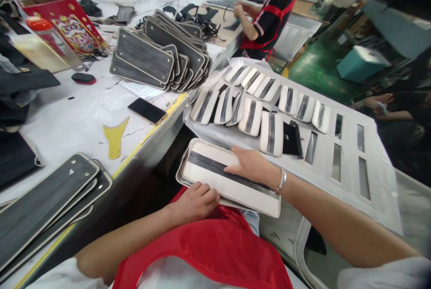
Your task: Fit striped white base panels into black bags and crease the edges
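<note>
A cream, flat bag-like panel (pixel 208 156) with a dark lengthwise stripe and rounded corners lies across my lap, slightly tilted. My left hand (pixel 198 199) is closed on its near edge, the fingers curled over the rim. From the far side my right hand (pixel 252 166) grips the same panel, its thumb lying over the stripe and its other fingers partly hidden beyond the edge. Similar striped cream pieces (pixel 271 134) lie in rows on the white-covered rack just beyond. A black piece (pixel 292 140) sticks out beside the nearest one.
On the left worktable are piles of dark panels (pixel 144 57), more long panels (pixel 50 203), a phone (pixel 147 110), a yellow template (pixel 115 138) and a red box (pixel 67 24). The slotted rack (pixel 346 154) stands to the right. A co-worker (pixel 274 15) works farther back.
</note>
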Motion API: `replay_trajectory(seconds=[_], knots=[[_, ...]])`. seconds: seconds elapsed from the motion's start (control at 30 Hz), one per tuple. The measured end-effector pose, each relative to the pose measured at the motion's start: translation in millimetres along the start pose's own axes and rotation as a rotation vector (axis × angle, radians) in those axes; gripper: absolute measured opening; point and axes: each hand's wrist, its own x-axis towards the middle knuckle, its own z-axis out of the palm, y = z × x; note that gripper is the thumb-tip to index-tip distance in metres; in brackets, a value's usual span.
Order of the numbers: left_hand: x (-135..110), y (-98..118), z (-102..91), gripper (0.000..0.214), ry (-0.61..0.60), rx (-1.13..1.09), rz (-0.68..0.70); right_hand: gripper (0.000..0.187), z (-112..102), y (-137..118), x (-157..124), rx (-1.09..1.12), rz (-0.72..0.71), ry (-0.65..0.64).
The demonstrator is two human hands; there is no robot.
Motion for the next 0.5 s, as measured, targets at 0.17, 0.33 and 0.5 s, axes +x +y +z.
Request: replay_trajectory(seconds=[0.17, 0.33, 0.5], knots=[[-2.3, -0.2, 4.6, 0.007, 0.118, -0.008, 0.008, 0.077, 10.6, -5.6, 2.5, 0.014, -0.063, 0.07], [1.0, -1.4, 3.4, 0.009, 0.172, -0.039, -0.023, 0.087, 16.4, -16.8, 6.6, -0.066, 0.041, 0.057], [2.5, -8.3, -1.6, 0.011, 0.111, -0.019, 0.098, 0.086, 19.7, -29.0, -2.1, -0.219, 0.103, 0.186]])
